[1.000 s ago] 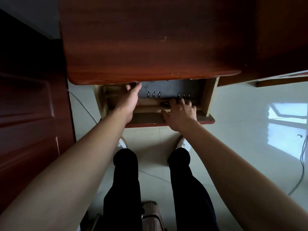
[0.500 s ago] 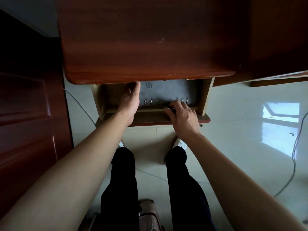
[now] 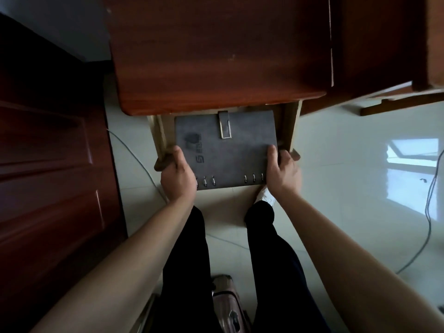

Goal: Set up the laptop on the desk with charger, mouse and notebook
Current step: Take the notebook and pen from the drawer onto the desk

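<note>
A grey ring-bound notebook [image 3: 230, 150] with a strap clasp and metal rings along its near edge hangs over the pulled-out drawer [image 3: 292, 126] below the reddish wooden desk top [image 3: 216, 58]. My left hand [image 3: 177, 176] grips its near left corner, thumb on the cover. The near right corner is gripped by my right hand [image 3: 282, 173] in the same way. No laptop, charger or mouse is in view.
A dark wooden door [image 3: 48, 164] stands close on the left. A thin cable [image 3: 430, 212] trails over the pale tiled floor at right, another cable [image 3: 134, 155] at left. A pink suitcase [image 3: 225, 304] sits behind my legs. A wooden shelf edge [image 3: 396, 102] juts out at upper right.
Both hands were reaching into the drawer onto the notebook. The notebook has since come up and toward me out of the drawer, held in both hands, its whole cover now showing.
</note>
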`<action>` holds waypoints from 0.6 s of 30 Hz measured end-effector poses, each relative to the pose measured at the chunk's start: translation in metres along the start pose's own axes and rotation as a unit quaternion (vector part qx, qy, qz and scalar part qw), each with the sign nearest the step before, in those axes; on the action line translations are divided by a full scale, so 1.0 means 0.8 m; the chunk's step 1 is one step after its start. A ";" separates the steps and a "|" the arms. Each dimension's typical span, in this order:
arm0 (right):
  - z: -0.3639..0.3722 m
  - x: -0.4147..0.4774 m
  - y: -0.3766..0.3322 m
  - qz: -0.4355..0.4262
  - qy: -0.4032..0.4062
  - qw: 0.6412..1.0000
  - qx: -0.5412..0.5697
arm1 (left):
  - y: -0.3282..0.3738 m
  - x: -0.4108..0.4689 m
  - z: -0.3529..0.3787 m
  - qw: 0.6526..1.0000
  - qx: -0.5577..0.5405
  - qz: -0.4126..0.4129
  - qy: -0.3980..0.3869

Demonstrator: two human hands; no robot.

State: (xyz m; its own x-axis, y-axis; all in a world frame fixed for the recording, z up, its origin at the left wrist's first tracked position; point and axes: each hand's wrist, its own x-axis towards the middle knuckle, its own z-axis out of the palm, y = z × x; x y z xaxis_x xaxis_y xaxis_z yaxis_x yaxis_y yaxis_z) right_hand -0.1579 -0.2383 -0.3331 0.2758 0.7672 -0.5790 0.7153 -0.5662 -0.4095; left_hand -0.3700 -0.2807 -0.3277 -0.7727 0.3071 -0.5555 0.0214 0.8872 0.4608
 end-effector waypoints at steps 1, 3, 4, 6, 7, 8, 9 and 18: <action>-0.002 -0.014 0.004 -0.028 0.009 0.999 -0.011 | -0.004 -0.008 -0.009 1.000 0.019 0.013 -0.007; -0.006 -0.040 0.014 -0.078 0.037 0.996 -0.002 | -0.010 -0.022 -0.023 0.997 0.043 0.055 -0.018; -0.010 -0.051 0.018 -0.095 0.051 0.994 0.014 | -0.011 -0.030 -0.031 0.996 0.038 0.073 -0.022; -0.016 -0.065 0.018 -0.115 0.079 0.989 0.041 | -0.010 -0.041 -0.043 0.994 0.012 0.106 -0.022; -0.021 -0.069 0.012 -0.122 0.088 0.987 0.052 | -0.005 -0.044 -0.049 0.992 0.000 0.123 -0.015; -0.026 -0.070 0.002 -0.128 0.096 0.985 0.059 | 0.004 -0.043 -0.054 0.989 -0.011 0.144 -0.003; -0.030 -0.068 -0.013 -0.137 0.104 0.983 0.063 | 0.015 -0.040 -0.058 0.985 -0.024 0.170 0.011; -0.074 0.039 -0.199 -0.212 0.157 0.965 -0.003 | 0.179 0.043 -0.062 0.960 0.001 0.282 0.006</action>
State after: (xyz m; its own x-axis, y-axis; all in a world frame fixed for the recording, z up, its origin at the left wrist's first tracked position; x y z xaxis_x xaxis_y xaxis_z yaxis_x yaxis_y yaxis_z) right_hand -0.2249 -0.1065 -0.2445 0.1386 0.9832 -0.1185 0.8097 -0.1814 -0.5581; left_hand -0.4255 -0.1601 -0.2464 -0.6450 0.7344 -0.2114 0.4392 0.5826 0.6839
